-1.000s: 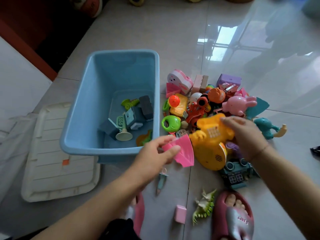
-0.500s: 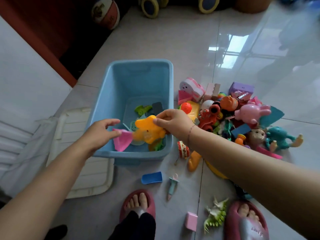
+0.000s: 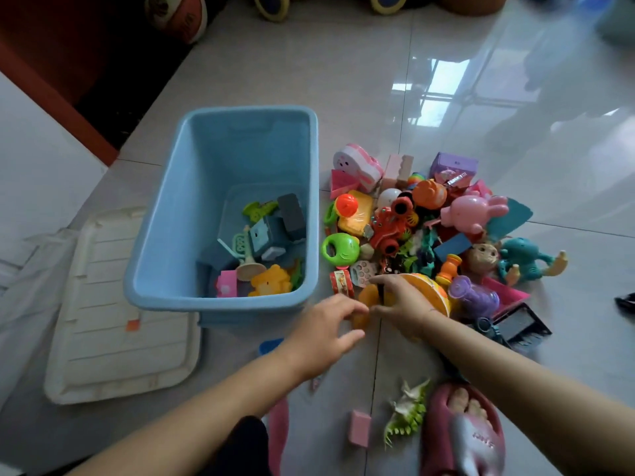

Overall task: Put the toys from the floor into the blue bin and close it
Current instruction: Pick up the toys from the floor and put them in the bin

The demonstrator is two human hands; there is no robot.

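Floor tiles (image 3: 343, 80) are gleaming pale under the window light and carrying everything. The blue bin (image 3: 220, 302) is standing open on the floor, left of middle, and a few toys are lying in its bottom, among them a yellow animal (image 3: 269, 281) and a pink piece (image 3: 226, 285) against the near wall. The white lid (image 3: 113, 338) is lying flat on the floor, touching the bin's near left corner.

Just right of the bin, the toy pile (image 3: 388, 228) is spreading over the floor: a pink rabbit (image 3: 470, 211) is lying at its far right, a teal elephant (image 3: 525, 261) is sitting at the right edge, and a green rattle (image 3: 340, 249) is lying beside the bin's right wall.

Both hands are reaching in at the pile's near edge. The right hand (image 3: 403, 304) is curling its fingers over a yellow dome toy (image 3: 429, 292) and gripping it. The left hand (image 3: 326, 333) is hovering with fingers loosely spread, holding nothing, right beside an orange piece (image 3: 364, 298); I cannot tell whether it is touching it.

Nearer the person, a red slipper (image 3: 464, 438) is covering one foot, a green dinosaur (image 3: 407, 413) is lying just beside it, and a small pink block (image 3: 360, 427) is resting left of the dinosaur.
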